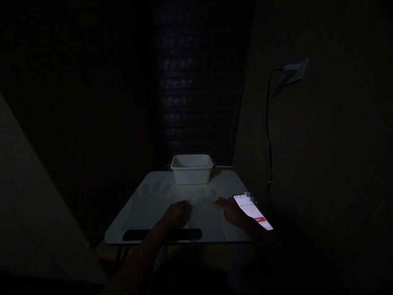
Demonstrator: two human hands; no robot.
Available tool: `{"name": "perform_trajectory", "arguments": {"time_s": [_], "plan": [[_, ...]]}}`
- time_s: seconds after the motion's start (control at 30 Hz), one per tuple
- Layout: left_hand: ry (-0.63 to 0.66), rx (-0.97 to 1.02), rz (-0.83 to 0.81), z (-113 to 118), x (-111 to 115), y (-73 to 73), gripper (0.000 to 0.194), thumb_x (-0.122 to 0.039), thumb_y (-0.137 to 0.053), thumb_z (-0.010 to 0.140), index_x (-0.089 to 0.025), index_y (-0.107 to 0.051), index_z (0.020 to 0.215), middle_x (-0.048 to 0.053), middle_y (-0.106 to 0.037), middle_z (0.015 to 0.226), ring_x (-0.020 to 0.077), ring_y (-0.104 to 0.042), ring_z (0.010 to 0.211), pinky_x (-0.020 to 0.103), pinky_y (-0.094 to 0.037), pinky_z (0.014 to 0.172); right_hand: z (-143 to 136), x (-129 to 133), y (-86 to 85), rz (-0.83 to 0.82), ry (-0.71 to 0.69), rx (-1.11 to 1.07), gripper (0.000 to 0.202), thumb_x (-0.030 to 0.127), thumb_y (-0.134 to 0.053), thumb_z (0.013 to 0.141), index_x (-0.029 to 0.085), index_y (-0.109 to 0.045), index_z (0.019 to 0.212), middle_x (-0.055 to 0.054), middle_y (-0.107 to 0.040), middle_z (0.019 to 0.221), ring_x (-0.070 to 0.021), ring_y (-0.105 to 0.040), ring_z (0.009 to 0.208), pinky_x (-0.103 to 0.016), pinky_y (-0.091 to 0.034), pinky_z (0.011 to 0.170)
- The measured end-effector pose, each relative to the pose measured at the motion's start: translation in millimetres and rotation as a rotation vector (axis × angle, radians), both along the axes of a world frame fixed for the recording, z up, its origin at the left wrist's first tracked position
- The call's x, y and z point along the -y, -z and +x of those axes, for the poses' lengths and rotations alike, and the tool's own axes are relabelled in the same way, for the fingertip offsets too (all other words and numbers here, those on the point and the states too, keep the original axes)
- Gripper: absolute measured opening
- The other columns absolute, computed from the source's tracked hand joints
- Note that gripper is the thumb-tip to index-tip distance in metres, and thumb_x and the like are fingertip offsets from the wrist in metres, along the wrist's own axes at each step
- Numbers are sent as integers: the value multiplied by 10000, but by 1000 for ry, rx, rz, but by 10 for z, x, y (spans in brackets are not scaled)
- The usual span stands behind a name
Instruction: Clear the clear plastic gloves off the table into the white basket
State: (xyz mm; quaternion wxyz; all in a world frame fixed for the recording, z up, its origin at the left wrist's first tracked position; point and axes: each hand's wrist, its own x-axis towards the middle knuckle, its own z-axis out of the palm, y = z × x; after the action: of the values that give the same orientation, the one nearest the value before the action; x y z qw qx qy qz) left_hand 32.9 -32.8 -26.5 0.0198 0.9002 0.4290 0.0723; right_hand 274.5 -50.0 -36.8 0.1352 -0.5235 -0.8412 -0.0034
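Note:
Two clear, thin plastic gloves lie spread flat on a white folding table (215, 178). One clear glove (147, 207) is on the left side, its fingers pointing away from me. The other clear glove (207, 211) lies between my hands. My left hand (178, 214) rests low at that glove's left edge, its fingers stretched towards it but dim in shadow. On the right, my right hand (230, 210) lies with fingers extended over the glove's edge. Whether either hand grips the film does not show.
A white plastic tub (192, 175) with dark side handles stands at the table's far edge. A lit phone (250, 209) with a timer lies beside my right wrist. A dark slot strip (190, 234) runs along the near edge. A cable (268, 123) hangs from a wall socket.

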Motion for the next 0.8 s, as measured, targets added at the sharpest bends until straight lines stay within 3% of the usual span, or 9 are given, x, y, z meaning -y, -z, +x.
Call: {"name": "perform_trajectory", "arguments": {"time_s": [0.1, 0.23, 0.33, 0.43, 0.6, 0.8], "plan": [[162, 9, -32, -144, 193, -19, 455, -259, -338, 706, -206, -248, 1149, 51, -295, 1197, 175, -259, 1071, 320, -238, 858, 28, 68, 20, 0, -13, 10, 567, 26, -308, 540, 201, -388, 1073, -21, -411, 1119, -124, -297, 1051, -332, -171, 866], [164, -50, -137, -249, 410, -6, 760, -322, -499, 567, -259, -68, 1191, 52, -113, 1260, 247, -117, 1115, 442, -150, 862, 52, 139, 38, -12, -29, 17, 592, 34, -312, 529, 203, -361, 1095, -11, -378, 1145, -122, -263, 1072, -341, -145, 885], [209, -39, -138, -244, 496, -14, 773, -343, -491, 579, -267, -23, 1190, 42, -62, 1267, 239, -69, 1124, 453, -120, 866, 32, 216, 32, -29, -23, 17, 586, 37, -304, 545, 195, -347, 1108, -18, -378, 1145, -122, -274, 1067, -341, -157, 886], [257, -13, -90, -172, 550, -24, 653, -314, -439, 643, -261, -84, 1188, 37, -110, 1261, 214, -100, 1123, 430, -116, 878, -3, 300, 22, -66, 0, 21, 598, 29, -292, 548, 194, -325, 1122, -23, -363, 1155, -124, -278, 1065, -343, -188, 875], [257, 78, -31, -25, 595, -31, 347, -229, -311, 739, -262, -350, 1083, 16, -334, 1177, 156, -284, 1058, 347, -181, 882, -3, 356, 14, -158, -1, 22, 678, 6, -283, 517, 227, -250, 1156, -5, -308, 1190, -122, -239, 1085, -342, -197, 874], [86, 411, -195, -2, 525, -116, 369, -310, -181, 780, -191, -497, 927, 24, -546, 910, 131, -468, 839, 239, -334, 754, 45, 317, 38, -277, -39, -70, 727, 48, -371, 486, 218, -207, 1173, -22, -243, 1222, -168, -187, 1105, -340, -200, 875]]}}
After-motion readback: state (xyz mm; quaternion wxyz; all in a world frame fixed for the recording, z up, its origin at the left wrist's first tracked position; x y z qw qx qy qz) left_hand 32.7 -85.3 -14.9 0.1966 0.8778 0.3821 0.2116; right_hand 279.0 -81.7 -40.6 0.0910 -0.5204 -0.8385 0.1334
